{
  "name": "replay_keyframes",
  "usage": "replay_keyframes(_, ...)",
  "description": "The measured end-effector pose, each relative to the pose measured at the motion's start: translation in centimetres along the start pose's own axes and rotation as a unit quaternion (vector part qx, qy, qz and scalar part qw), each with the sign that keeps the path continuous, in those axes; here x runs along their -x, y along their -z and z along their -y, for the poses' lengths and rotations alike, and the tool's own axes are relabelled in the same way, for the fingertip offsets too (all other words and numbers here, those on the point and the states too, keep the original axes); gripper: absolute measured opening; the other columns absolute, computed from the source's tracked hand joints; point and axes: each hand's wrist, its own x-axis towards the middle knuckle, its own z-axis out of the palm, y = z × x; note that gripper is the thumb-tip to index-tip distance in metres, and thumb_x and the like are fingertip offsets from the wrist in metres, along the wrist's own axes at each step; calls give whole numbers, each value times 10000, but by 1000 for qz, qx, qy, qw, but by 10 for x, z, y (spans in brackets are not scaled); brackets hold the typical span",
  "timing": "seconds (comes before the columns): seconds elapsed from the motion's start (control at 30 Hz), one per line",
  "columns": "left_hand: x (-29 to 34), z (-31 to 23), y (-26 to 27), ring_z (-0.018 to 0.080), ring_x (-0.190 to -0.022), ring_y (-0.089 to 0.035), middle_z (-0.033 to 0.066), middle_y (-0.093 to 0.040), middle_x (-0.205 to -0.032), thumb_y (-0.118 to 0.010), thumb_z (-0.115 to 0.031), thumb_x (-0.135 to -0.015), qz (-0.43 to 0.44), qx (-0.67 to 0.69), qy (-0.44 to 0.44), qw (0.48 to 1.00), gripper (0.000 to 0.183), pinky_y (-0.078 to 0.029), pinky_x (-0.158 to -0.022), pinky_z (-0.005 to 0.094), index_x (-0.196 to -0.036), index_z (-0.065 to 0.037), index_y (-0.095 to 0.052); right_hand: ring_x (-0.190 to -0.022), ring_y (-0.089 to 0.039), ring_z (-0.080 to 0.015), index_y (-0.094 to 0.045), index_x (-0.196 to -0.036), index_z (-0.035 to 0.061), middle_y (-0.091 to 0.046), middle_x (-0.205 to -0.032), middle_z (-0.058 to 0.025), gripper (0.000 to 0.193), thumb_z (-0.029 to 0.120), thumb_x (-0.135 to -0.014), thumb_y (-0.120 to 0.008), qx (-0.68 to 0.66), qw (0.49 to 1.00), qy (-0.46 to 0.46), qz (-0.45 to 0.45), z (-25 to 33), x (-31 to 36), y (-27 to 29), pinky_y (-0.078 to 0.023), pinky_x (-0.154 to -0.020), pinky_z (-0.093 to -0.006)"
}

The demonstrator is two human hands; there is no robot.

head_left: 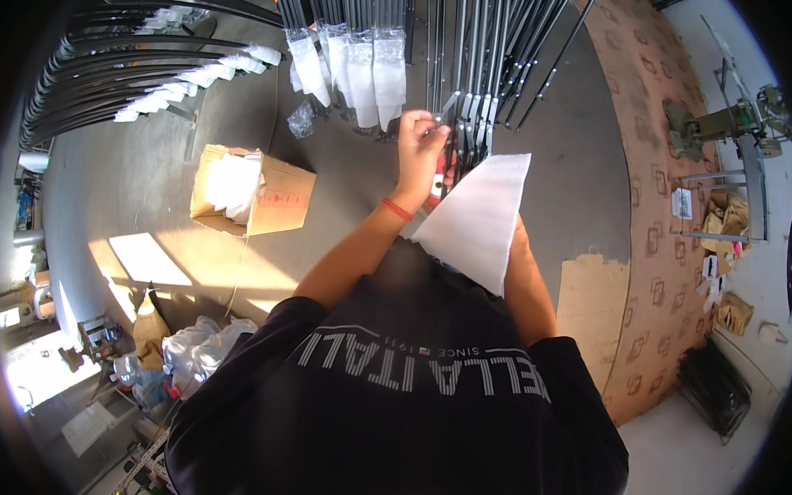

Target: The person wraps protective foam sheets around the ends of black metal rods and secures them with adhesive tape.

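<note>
The left hand point(419, 148) was raised ahead of the chest with its fingers closed on the flat ends of a bundle of dark metal rods point(473, 49) that ran away from the hand toward the top of the view. The right hand could not be seen; it lay hidden behind a white foam sheet point(477, 217) that stood just right of the left wrist, so whether it was open or closed cannot be told. A small red tool point(437, 181) showed just below the left hand, between the wrist and the sheet, and which hand held it was unclear. Judging from this, the step in hand was work on the rod ends, perhaps wrapping or capping them, and the next move would call for a steady hold on the ends while the sheet came up to them. Left of the hand, more rods carried clear plastic bags point(354, 67) over their ends, close enough to brush. Farther left and lower, an open cardboard box point(251, 190) with white material inside sat on the grey floor point(154, 169), well apart from the hand. Room was tight ahead among the rods, while the floor left and right of the arms gave open space for moving.
</note>
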Motion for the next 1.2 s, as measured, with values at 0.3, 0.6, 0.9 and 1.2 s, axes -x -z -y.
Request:
replay_keyframes(0.3,14,-27,-5,240,-768,-577,79,-527,-787,-335,-386,-923,36,38,125,991,359,-507,-641,373,-866,-65,-486,-759,-622,-192,-579,-989,-26,-631,-886,-126,283,89,-735,-627,-39,999,25,11,-14,-7,29,-499,-718,-296)
replay_keyframes(0.6,-16,-32,12,300,-875,-564,55,-515,-788,-359,-403,-901,162,112,271,942,361,-439,-797,472,-812,-69,-466,-780,-619,-227,-520,-1089,-21,-622,-903,-155,417,124,-719,-645,-73,996,-27,-32,9,-2,9,-502,-702,-331)
replay_keyframes(0.9,-29,-19,11,235,-863,-559,72,-539,-850,-438,-340,-887,198,54,296,933,278,-454,-754,372,-895,-70,-503,-752,-617,-229,-558,-1028,-2,-623,-850,-153,358,193,-736,-629,4,999,2,43,32,7,-11,-504,-693,-344)
replay_keyframes(1.2,-44,-9,19,210,-1095,-459,98,-515,-1149,-419,-359,-886,326,25,338,882,499,-351,-916,332,-1256,-26,-387,-787,-575,-145,-566,-974,14,-600,-895,-58,261,159,-760,-606,64,998,3,-25,-19,-16,16,-469,-701,-277)
